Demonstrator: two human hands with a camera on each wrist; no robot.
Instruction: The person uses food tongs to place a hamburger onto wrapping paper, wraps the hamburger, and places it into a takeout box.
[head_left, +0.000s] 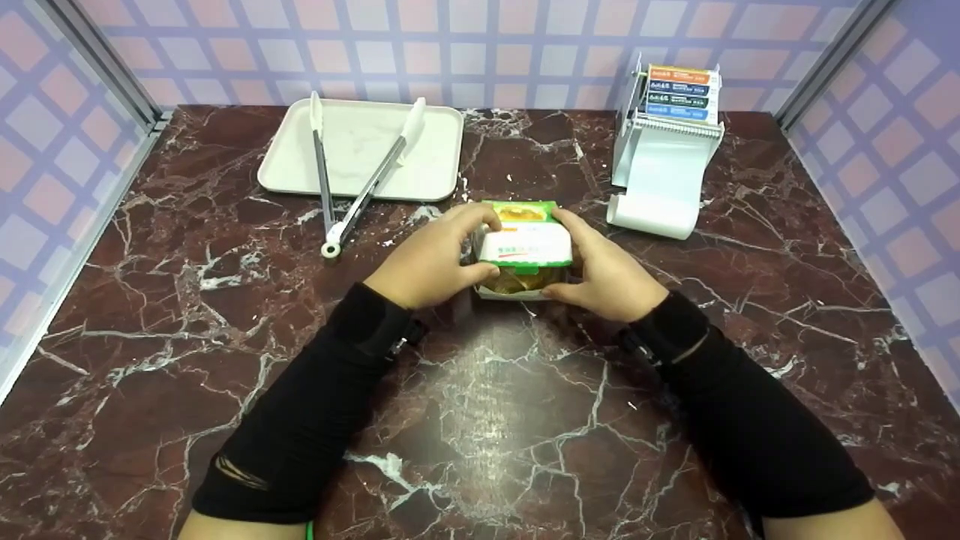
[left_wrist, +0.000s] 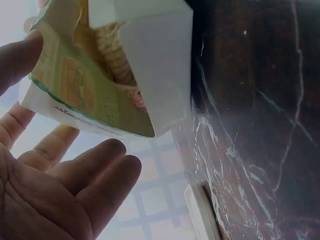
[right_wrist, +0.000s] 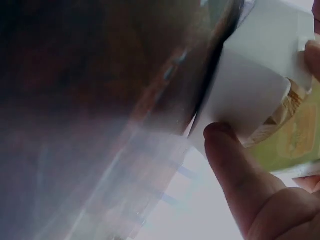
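Observation:
A green-and-white paper burger box (head_left: 529,244) stands on the table between both hands, its lid tipped over the front and part open. Under the lid edge shows a golden-brown filling (head_left: 517,282); in the left wrist view the tan, ridged contents (left_wrist: 114,54) appear beside the white box wall (left_wrist: 159,70). My left hand (head_left: 431,259) holds the box's left side, thumb at the front lid edge and index finger on top. On the opposite side my right hand (head_left: 611,274) grips it, thumb low at the front corner and fingers behind.
Back left, a cream tray (head_left: 360,146) carries the spread ends of metal tongs (head_left: 324,180), whose hinge rests on the table. Back right stands a label dispenser (head_left: 679,94) with a white roll (head_left: 652,215) hanging out. White crumbs lie behind the box.

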